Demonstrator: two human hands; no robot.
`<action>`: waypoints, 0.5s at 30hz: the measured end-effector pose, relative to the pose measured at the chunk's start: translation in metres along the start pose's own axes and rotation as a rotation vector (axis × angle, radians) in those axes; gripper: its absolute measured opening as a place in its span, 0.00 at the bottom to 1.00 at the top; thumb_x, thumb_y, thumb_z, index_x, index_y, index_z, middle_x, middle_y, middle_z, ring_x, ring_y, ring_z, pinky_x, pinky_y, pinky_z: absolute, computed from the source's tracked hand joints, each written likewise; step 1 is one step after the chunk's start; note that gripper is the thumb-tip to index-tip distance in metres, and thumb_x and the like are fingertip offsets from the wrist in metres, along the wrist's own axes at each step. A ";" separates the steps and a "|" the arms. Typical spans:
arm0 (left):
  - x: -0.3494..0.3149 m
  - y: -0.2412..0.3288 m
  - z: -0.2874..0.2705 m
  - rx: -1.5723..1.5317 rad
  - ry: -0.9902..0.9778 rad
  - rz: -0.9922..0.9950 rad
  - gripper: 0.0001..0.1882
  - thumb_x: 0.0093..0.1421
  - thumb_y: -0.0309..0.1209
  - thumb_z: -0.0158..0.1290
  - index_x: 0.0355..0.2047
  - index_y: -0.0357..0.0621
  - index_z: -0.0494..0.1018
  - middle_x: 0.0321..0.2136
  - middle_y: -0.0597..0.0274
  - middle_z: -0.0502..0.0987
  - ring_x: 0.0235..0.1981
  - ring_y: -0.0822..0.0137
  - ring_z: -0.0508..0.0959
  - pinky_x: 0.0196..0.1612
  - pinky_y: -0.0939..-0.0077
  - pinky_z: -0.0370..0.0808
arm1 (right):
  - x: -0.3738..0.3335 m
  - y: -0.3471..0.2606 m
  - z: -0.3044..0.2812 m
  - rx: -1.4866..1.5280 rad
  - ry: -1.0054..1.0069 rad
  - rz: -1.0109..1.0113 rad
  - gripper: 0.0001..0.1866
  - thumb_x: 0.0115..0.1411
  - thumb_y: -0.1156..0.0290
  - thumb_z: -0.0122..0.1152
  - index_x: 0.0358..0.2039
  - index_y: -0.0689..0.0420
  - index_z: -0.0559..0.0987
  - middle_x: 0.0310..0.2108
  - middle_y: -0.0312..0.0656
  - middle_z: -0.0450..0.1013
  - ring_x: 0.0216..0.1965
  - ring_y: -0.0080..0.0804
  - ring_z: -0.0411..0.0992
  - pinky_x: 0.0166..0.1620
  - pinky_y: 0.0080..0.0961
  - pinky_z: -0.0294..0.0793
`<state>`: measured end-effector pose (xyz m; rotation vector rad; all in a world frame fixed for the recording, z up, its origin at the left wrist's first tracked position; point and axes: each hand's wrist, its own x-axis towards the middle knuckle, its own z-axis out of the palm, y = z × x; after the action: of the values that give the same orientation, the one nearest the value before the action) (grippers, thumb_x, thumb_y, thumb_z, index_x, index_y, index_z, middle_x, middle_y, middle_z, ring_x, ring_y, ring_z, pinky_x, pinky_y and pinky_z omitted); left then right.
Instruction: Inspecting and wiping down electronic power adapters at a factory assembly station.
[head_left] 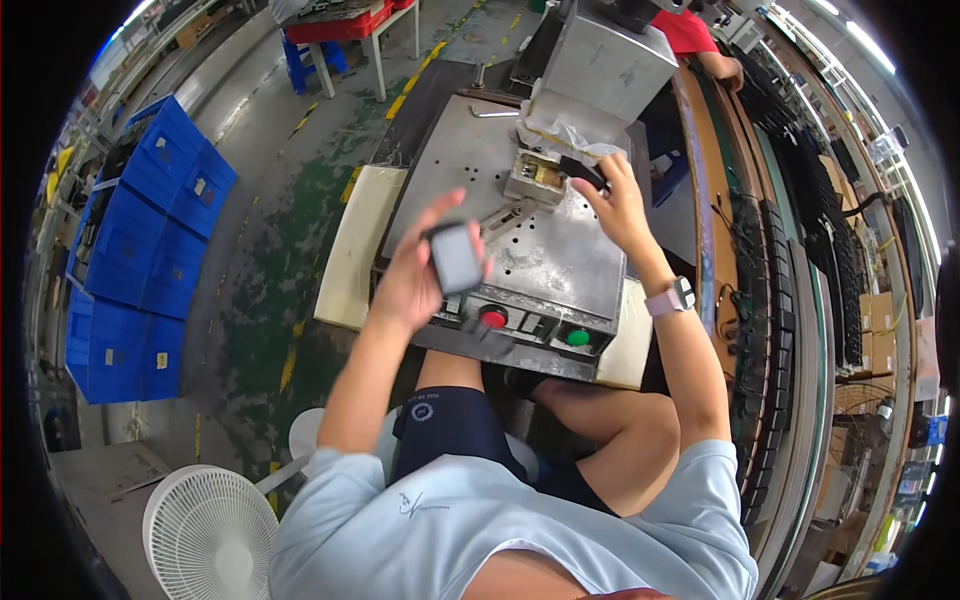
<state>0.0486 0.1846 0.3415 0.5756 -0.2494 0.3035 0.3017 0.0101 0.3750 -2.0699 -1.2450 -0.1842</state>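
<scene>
My left hand (408, 280) is raised over the near left part of the metal machine table (570, 250). It grips a black rectangular block with a grey face (457, 260), blurred by motion. Something dark and smeared hangs below the block, in front of the panel. At the small metal fixture (536, 180), my right hand (622, 215) has its thumb and fingers around a black elongated piece (583, 172). One end of that piece reaches the fixture; whether it sits inside cannot be made out. A metal clamp bar (505, 216) lies beside the fixture.
A grey press head (610, 65) rises behind the fixture. The front panel carries a red button (493, 317) and a green button (577, 338). Blue bins (150, 240) stand left, a white fan (210, 525) lower left. A conveyor (765, 330) with black cords runs right; another person's arm (718, 65) is beyond.
</scene>
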 end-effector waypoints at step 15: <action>-0.096 -0.028 0.008 0.810 0.657 -0.005 0.17 0.60 0.22 0.53 0.49 0.48 0.67 0.35 0.57 0.73 0.31 0.66 0.74 0.35 0.77 0.74 | 0.031 -0.002 0.012 -0.285 -0.354 -0.421 0.34 0.62 0.62 0.57 0.68 0.50 0.59 0.56 0.50 0.67 0.47 0.48 0.71 0.48 0.35 0.73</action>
<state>-0.0320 0.1377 0.3045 1.2304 0.5412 0.5742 0.3138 0.0404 0.3803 -2.1098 -1.9673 -0.2009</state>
